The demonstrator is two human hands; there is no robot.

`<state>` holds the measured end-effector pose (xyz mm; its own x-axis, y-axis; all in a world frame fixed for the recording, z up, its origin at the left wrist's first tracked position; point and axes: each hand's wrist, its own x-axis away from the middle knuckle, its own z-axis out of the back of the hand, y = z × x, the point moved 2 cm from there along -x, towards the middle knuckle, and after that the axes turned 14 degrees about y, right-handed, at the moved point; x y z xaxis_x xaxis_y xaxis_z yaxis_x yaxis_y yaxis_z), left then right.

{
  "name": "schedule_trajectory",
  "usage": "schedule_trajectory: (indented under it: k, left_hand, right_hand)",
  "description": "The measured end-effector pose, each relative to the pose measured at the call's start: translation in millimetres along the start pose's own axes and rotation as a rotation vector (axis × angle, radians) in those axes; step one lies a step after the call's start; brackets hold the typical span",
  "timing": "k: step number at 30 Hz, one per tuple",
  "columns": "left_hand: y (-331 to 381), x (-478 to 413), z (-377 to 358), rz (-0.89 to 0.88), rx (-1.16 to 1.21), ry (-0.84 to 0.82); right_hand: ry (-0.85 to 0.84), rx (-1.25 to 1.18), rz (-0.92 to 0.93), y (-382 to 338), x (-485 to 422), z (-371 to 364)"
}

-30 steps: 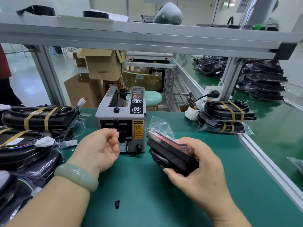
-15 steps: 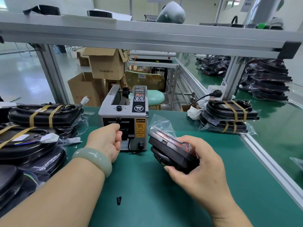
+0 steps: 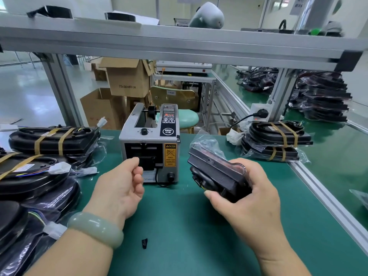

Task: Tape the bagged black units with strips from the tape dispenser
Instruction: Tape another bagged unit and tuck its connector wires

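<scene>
Right hand [image 3: 249,202] grips bagged black unit [image 3: 217,174], untaped, just right of tape dispenser [image 3: 149,144]. Left hand [image 3: 121,184] loosely curled at dispenser outlet; whether it holds strip, cannot tell. Taped units [image 3: 53,136] stacked either side of dispenser.

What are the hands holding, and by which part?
The right hand grips the bagged black unit by its near end; the left hand, at the tape dispenser outlet, holds nothing visible.

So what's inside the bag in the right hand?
A black unit with a reddish top, gripped by the right hand. Its near end and underside are hidden by it.
</scene>
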<state>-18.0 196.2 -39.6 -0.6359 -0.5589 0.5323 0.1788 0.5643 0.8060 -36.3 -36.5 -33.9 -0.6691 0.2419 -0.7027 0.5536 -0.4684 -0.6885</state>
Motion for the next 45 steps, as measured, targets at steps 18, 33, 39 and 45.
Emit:
schedule_trajectory:
  k: [18,33,39,45]
  left_hand:
    - [11.6,-11.5,-28.3,0.019,-0.065,0.101]
    - [5.2,11.8,-17.7,-0.004,-0.028,0.029]
    - [-1.7,76.7,-5.5,-0.195,-0.071,-0.300]
    - [-14.5,92.8,-15.7,-0.499,-0.144,-0.400]
  right_hand:
    - [0.015,0.012,0.090,-3.6,10.1,-1.8]
    - [-0.001,-0.016,0.103,-2.1,9.3,0.9]
    - [-0.028,-0.040,0.112,-2.6,8.0,1.0]
    - [-0.049,-0.065,0.117,-4.8,8.2,1.3]
